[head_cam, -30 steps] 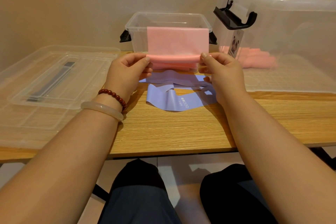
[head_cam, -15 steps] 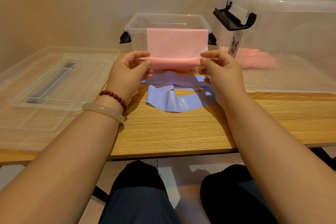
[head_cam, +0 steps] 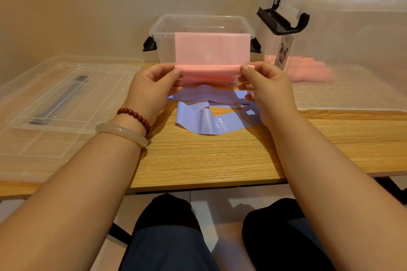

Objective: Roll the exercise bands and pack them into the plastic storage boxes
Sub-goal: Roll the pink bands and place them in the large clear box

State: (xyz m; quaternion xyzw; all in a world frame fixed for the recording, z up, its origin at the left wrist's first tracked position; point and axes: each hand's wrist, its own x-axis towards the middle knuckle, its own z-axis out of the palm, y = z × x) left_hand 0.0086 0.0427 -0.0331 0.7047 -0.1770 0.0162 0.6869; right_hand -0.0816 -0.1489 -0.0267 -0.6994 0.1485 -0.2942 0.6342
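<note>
Head view: clamped on ends of partly rolled pink band [head_cam: 211, 50], left hand [head_cam: 152, 92] and right hand [head_cam: 267, 92], above purple band [head_cam: 198, 121] on table [head_cam: 198, 156].

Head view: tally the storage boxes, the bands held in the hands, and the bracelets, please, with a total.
Storage boxes: 2, the small box and the large box.
Bands held: 1, the pink band, pinched by the left hand and the right hand.
Bracelets: 2, the red bead bracelet and the pale bangle.
Total: 5.
</note>
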